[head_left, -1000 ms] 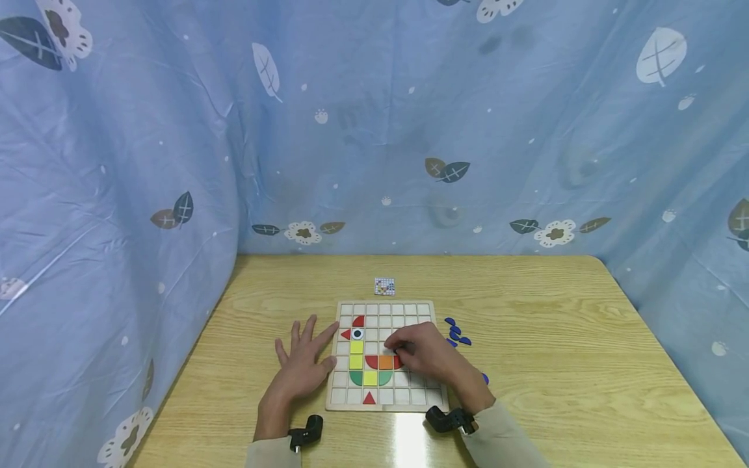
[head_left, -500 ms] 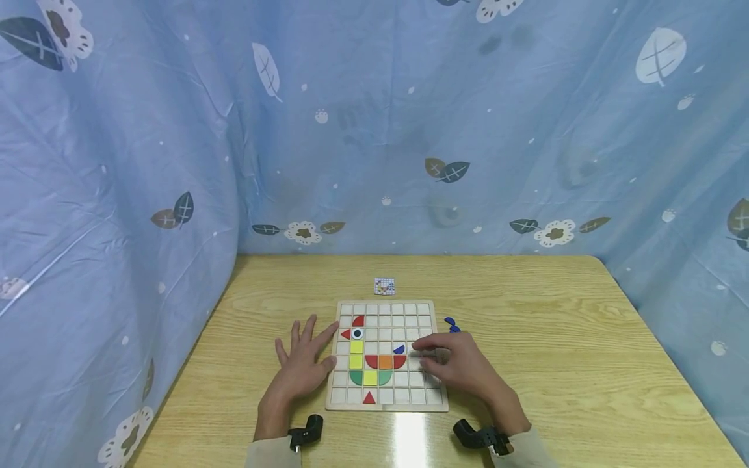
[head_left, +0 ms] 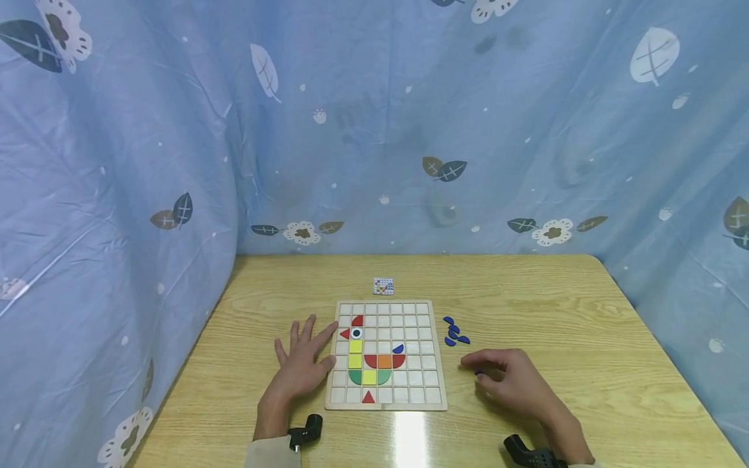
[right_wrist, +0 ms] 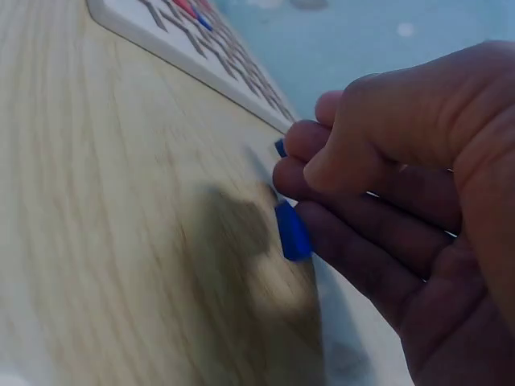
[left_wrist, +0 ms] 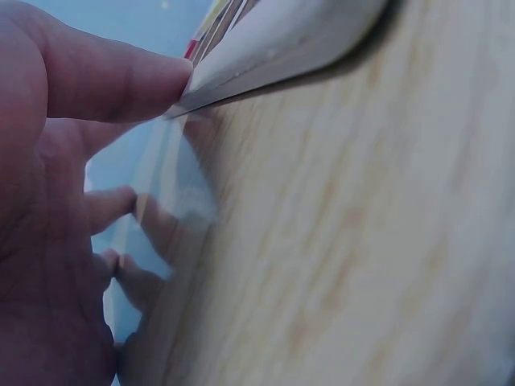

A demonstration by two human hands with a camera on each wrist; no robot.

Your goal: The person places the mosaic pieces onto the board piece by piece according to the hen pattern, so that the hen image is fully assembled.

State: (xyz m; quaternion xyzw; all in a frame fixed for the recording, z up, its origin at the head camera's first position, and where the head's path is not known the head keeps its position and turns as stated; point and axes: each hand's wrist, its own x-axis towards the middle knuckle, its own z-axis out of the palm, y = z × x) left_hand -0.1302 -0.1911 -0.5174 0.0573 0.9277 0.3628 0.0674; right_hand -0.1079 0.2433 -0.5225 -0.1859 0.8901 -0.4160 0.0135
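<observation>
My left hand (head_left: 301, 367) lies spread at the left edge of the wooden grid board (head_left: 417, 408), thumb and index fingertips at its rim. A blue piece (head_left: 398, 350) sits aslant on the board above the red quarter-round piece (head_left: 398, 361). Right of the board, my right hand (head_left: 515, 383) is low over the table, index finger reaching out, thumb apart from it. Between them shows a small blue piece (head_left: 478, 373). In the right wrist view a blue piece (right_wrist: 292, 232) is at a fingertip, while the thumb lies clear of it.
Several blue rounded pieces (head_left: 453, 333) lie in a loose group right of the board. Yellow squares (head_left: 355, 361), red, green and orange pieces and a round eye piece (head_left: 356, 333) form a bird shape. A small pattern card (head_left: 383, 286) lies behind the board.
My right hand has let go of a blue piece on the board and moved right, off the board, to the blue piece on the table. The left hand stays put.
</observation>
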